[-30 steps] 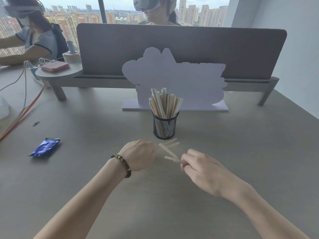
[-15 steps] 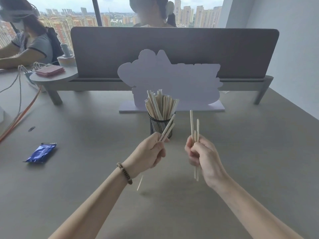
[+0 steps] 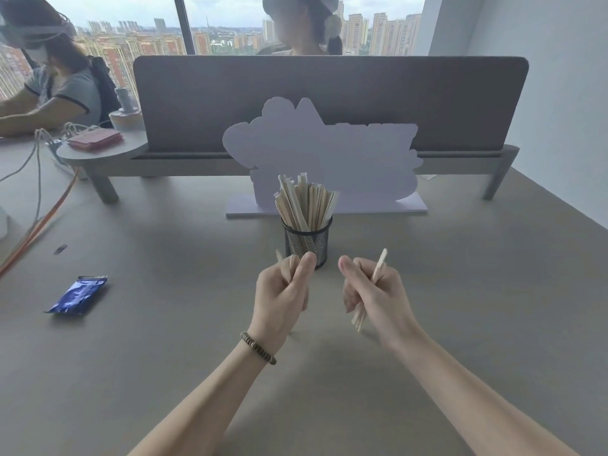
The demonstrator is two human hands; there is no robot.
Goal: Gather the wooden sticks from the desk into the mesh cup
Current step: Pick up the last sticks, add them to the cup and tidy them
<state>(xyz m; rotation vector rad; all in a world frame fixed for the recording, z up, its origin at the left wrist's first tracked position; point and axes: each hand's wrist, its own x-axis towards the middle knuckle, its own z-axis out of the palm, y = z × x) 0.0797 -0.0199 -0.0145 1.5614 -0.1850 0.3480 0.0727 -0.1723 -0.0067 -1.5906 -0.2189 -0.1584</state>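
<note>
A black mesh cup (image 3: 307, 240) stands at the middle of the grey desk (image 3: 460, 291), packed with several upright wooden sticks (image 3: 304, 204). My left hand (image 3: 283, 294), with a beaded bracelet at the wrist, is closed around a few sticks (image 3: 291, 266) just in front of and slightly left of the cup. My right hand (image 3: 375, 297) grips two or three sticks (image 3: 378, 266) to the right of the cup; their lower ends poke out below the palm. Both hands hover above the desk.
A pale lilac cut-out sign (image 3: 329, 159) stands right behind the cup, against a grey divider (image 3: 329, 100). A blue foil packet (image 3: 77, 294) and a small clip (image 3: 60, 249) lie at the left. Cables (image 3: 36, 205) run along the left edge. Two people sit beyond.
Both hands lifted sticks off the desk. Since half a second ago they have drawn closer together and tilted the sticks, and the sticks reach less far above the fists.
</note>
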